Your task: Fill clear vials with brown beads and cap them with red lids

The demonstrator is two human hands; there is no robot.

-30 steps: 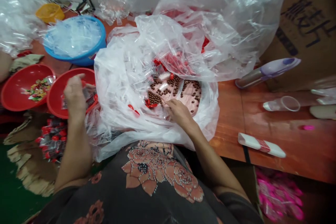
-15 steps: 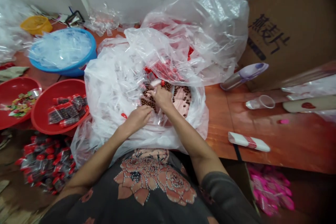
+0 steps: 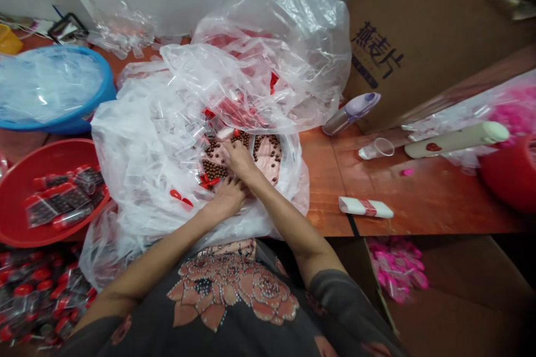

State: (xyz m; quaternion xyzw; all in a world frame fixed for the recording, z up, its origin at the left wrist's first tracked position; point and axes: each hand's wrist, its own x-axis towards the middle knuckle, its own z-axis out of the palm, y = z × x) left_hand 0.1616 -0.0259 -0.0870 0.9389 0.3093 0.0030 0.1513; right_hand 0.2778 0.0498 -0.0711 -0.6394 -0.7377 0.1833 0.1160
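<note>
Right hand (image 3: 238, 159): fingers curled narrow, over the pink tray (image 3: 266, 155), any held item hidden. Left hand (image 3: 226, 199): just below, also narrow, contents impossible to tell. Brown round pellets (image 3: 213, 170): loose heap, no clear long axis, on the tray, just left of the right hand, the nearer one. Around all, a clear plastic bag (image 3: 129, 139); beside the left hand, small red pieces (image 3: 179, 197).

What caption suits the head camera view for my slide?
Left hand and right hand among small brown balls inside a large clear plastic bag, beside a red basin of packets.
</note>
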